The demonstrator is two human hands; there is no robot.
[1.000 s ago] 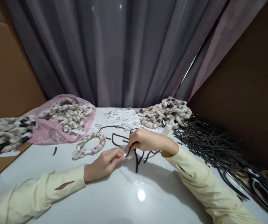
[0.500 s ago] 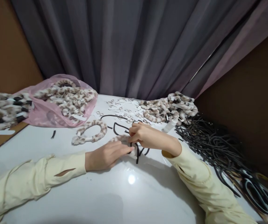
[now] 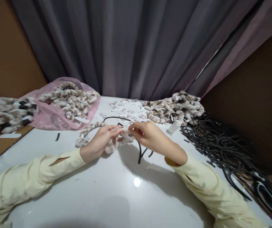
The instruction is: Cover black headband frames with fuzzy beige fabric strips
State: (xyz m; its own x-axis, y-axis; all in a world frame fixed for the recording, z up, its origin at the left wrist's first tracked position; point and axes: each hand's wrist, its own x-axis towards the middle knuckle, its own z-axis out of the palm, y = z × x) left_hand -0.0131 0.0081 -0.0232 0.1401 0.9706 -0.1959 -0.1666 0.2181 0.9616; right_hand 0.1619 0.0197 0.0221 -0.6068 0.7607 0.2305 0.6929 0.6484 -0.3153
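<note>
My left hand point(image 3: 100, 141) is closed on a furry brown-and-white spotted band point(image 3: 112, 147) and holds it up a little above the white table. A white strip point(image 3: 126, 137) shows on the band between my two hands. The fingers of my right hand point(image 3: 149, 134) are pinched at the band's right end; exactly what lies between the fingertips is hidden. Behind my left hand lies another spotted furry ring point(image 3: 85, 131), partly covered. Black cord pieces point(image 3: 140, 153) lie under and beside my right hand.
A pink plastic bag point(image 3: 62, 122) full of furry rings stands at back left. Small metal rings point(image 3: 124, 109) are scattered at the back. On the right are a furry pile point(image 3: 188, 107), a small clear bottle point(image 3: 174, 127), a heap of black cords point(image 3: 212, 142) and scissors point(image 3: 265, 196).
Both hands have lifted the furry band off the table, and my left hand has turned upward around it. The white strip has come into view; the black cord no longer lies across the band.
</note>
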